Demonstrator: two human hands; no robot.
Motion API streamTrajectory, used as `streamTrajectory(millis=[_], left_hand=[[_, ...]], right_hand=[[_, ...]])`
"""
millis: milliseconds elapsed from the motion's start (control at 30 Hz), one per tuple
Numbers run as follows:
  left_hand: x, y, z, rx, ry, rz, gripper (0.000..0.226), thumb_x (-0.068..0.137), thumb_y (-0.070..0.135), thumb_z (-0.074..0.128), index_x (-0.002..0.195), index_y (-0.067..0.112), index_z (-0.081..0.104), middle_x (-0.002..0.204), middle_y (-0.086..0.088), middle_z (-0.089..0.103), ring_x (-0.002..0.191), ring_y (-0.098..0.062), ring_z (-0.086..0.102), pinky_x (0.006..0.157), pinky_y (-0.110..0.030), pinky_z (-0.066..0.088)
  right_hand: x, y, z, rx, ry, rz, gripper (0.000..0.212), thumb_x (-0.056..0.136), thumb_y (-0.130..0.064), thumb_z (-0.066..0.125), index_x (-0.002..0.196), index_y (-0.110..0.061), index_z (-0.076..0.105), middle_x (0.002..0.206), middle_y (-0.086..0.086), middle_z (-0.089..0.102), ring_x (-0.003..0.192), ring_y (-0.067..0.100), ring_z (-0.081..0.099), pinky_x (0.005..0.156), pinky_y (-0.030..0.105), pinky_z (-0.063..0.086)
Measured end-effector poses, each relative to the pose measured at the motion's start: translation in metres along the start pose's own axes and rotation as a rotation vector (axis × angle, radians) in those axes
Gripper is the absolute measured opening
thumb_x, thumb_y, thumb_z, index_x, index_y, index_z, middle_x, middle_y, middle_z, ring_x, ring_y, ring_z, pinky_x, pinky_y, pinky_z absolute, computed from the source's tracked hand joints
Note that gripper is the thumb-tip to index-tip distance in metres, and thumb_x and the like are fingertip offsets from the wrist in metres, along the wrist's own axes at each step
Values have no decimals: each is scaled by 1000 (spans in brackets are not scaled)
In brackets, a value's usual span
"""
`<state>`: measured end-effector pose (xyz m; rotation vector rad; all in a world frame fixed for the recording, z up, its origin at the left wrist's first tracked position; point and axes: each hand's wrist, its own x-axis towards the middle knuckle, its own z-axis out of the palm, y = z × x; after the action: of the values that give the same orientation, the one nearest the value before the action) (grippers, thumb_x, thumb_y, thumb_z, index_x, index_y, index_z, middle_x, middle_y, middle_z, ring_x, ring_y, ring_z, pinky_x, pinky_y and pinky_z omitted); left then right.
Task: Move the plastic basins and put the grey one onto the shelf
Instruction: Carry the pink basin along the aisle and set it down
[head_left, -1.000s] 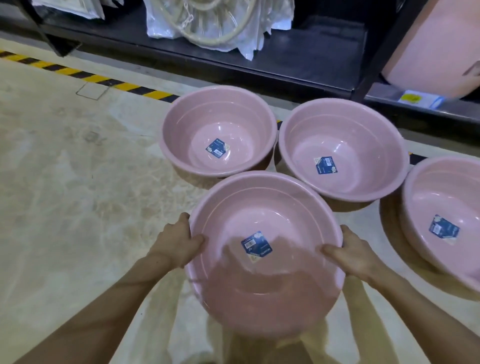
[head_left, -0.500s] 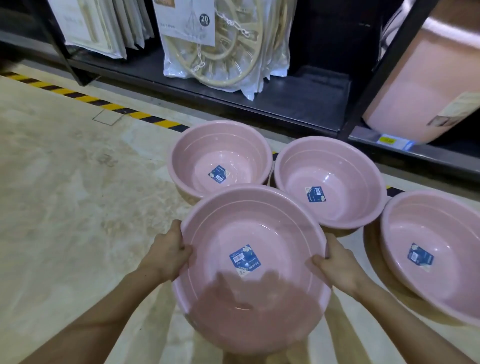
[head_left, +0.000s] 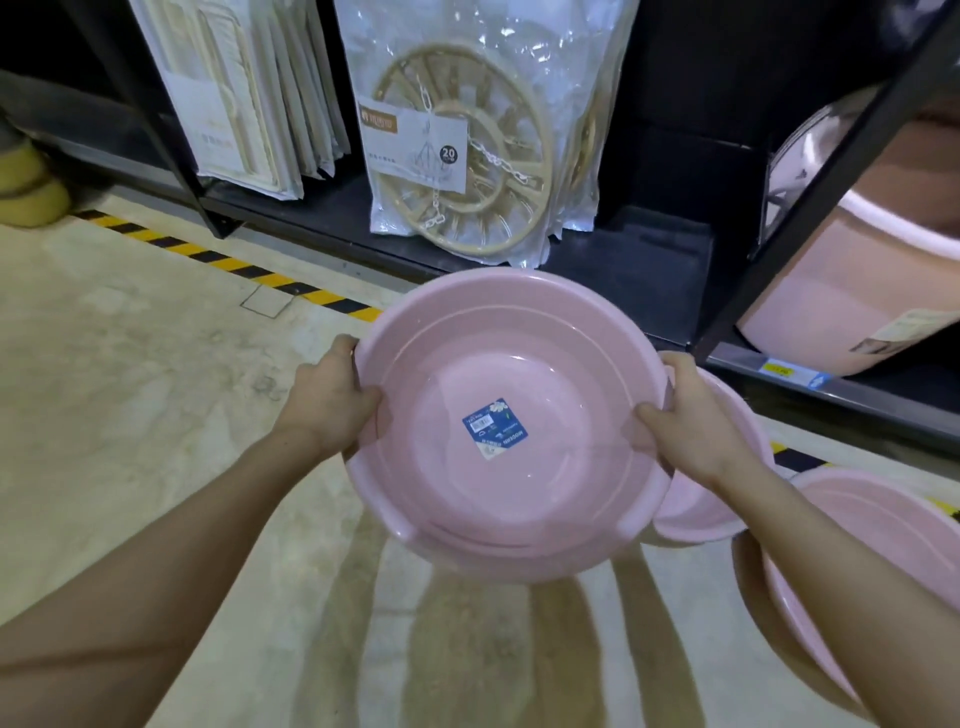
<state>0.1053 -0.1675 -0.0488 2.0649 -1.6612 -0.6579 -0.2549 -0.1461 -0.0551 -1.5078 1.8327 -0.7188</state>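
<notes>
I hold a pink plastic basin (head_left: 519, 364) with a blue label (head_left: 494, 428) on its bottom, level, over the floor in front of the black shelf (head_left: 649, 270). My left hand (head_left: 327, 400) grips its left rim and my right hand (head_left: 696, 421) grips its right rim. A second pink basin (head_left: 722, 499) shows partly behind my right hand. A third pink basin (head_left: 857, 525) sits on the floor at the right edge, behind my right forearm. No grey basin is in view.
On the bottom shelf stand a bagged round beige clip hanger (head_left: 467, 171), flat white packs (head_left: 244, 104) and, past a black upright, a large pink tub (head_left: 857, 291). Yellow-black tape (head_left: 234, 265) runs along the shelf's foot. Beige floor lies to the left.
The basin in my hands has risen and moved forward towards the shelf, and it now hides the left floor basin. The view has tilted up, showing more of the shelf.
</notes>
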Motion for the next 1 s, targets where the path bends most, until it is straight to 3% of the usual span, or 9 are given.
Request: streamTrajectory(millis=[133, 200, 300, 567, 667, 767, 867, 1000], left_hand=[[14, 33, -56, 43, -20, -10, 42, 83, 15, 58, 124, 19, 49, 79, -3, 56, 64, -17, 46, 49, -27, 36], [21, 51, -84, 60, -51, -42, 44, 83, 17, 57, 126, 19, 48, 88, -9, 59, 73, -27, 50, 60, -32, 41], [36, 77, -121, 89, -81, -56, 46, 84, 19, 57, 129, 21, 47, 97, -14, 61, 81, -33, 52, 66, -35, 42], [87, 125, -168, 213, -86, -46, 37, 88, 20, 56, 122, 13, 45, 93, -20, 65, 84, -41, 55, 67, -37, 38], [111, 125, -162, 224, -78, -26, 36, 88, 19, 57, 122, 10, 47, 89, -16, 62, 90, -46, 58, 69, -38, 38], [137, 106, -138, 233, -98, -28, 38, 91, 20, 55, 126, 10, 45, 96, -21, 66, 96, -48, 58, 76, -43, 44], [160, 77, -99, 226, -126, -30, 36, 93, 21, 54, 126, 8, 45, 101, -25, 66, 100, -48, 56, 82, -46, 46], [192, 25, -29, 214, -161, -65, 39, 95, 26, 52, 130, 14, 42, 105, -25, 65, 100, -47, 56, 83, -47, 48]], right_hand=[[9, -54, -23, -82, 29, 32, 48, 82, -11, 56, 122, -34, 42, 85, -6, 56, 84, 27, 52, 56, 30, 36], [11, -80, -37, -111, 27, 61, 50, 83, -11, 56, 128, -28, 43, 85, -4, 58, 85, 28, 49, 63, 35, 34], [19, -118, -57, -110, 21, 110, 52, 83, -10, 56, 131, -26, 43, 97, 2, 58, 89, 28, 49, 73, 34, 34], [64, -177, -90, -69, -21, 219, 57, 84, -11, 51, 136, -31, 38, 102, 6, 56, 89, 26, 44, 68, 35, 36], [88, -176, -82, -60, -24, 238, 55, 85, -13, 50, 135, -33, 39, 101, 7, 58, 77, 20, 49, 61, 32, 38], [116, -160, -59, -59, -28, 244, 54, 84, -14, 50, 132, -36, 39, 96, 3, 58, 73, 3, 50, 49, 16, 36], [138, -131, -23, -79, -29, 234, 51, 84, -18, 48, 129, -39, 36, 87, -3, 55, 69, 14, 56, 38, 18, 41], [167, -70, 39, -184, 4, 173, 50, 86, -21, 50, 129, -38, 32, 86, -6, 52, 67, 9, 48, 48, 26, 42]])
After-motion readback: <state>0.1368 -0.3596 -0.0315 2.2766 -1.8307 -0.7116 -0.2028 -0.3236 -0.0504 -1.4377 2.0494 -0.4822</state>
